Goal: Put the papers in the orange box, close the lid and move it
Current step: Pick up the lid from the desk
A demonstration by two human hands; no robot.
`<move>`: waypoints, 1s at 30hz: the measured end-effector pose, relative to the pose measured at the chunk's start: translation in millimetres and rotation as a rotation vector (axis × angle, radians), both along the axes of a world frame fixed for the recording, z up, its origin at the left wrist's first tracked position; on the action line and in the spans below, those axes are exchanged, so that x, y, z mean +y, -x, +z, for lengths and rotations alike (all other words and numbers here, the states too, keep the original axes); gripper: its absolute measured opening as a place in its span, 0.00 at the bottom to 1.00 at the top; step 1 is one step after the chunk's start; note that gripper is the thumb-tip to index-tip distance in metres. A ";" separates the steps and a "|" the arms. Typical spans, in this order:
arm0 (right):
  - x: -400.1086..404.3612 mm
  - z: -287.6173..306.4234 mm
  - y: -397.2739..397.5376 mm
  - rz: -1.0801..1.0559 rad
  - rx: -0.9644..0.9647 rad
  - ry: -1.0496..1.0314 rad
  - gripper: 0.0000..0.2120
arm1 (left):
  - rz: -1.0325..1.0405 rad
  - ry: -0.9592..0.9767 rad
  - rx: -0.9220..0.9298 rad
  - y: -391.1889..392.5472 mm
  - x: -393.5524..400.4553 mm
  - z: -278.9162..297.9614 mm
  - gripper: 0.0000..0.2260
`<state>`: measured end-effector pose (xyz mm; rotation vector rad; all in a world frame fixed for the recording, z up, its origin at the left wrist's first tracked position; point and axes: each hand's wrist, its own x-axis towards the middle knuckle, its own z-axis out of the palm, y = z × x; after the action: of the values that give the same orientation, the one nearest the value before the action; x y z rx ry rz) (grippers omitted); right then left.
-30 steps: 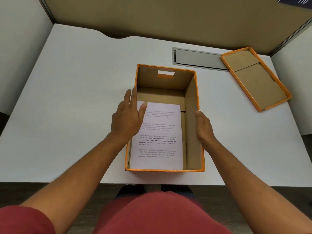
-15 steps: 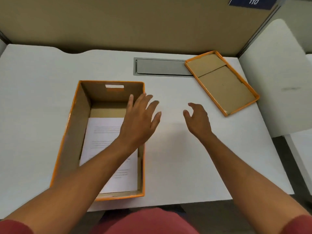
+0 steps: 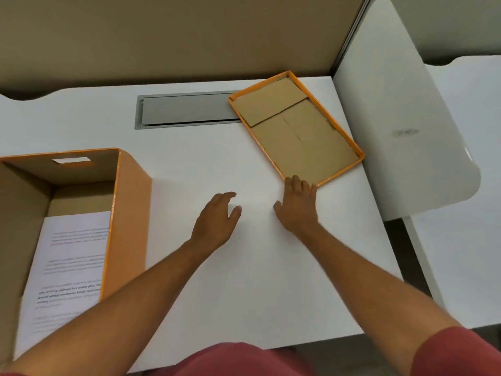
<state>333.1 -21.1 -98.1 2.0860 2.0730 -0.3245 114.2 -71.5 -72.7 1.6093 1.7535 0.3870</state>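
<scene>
Orange box [image 3: 130, 213]: open, left on white desk [image 3: 217, 280], papers [image 3: 67, 267] inside
Lid [image 3: 298, 131]: upside down, far right
R hand [image 3: 298, 207]: spread, fingertips at lid's near corner, holding nothing
L hand [image 3: 217, 218]: loosely open, empty

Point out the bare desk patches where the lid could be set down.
Free: the white desk between the orange box and the lid, below the grey cable tray; also the near strip between the forearms. Crowded: far right corner, where the right hand meets the lid.
</scene>
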 end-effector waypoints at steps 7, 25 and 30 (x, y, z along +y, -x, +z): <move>-89.6 8.1 21.4 0.040 0.175 -0.018 0.26 | 0.215 0.053 -0.037 -41.6 30.0 -20.8 0.34; -22.6 -14.5 -103.0 -0.347 0.354 -0.109 0.47 | -0.278 0.034 0.494 -59.5 10.1 -56.6 0.39; -67.0 -13.2 -88.9 -0.350 0.371 -0.157 0.47 | -0.279 0.041 0.460 -41.4 -31.4 -65.3 0.41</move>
<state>422.1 -88.1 -111.4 2.6613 1.9560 -0.6633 155.6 -102.9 -138.0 1.9912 1.8026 -0.1660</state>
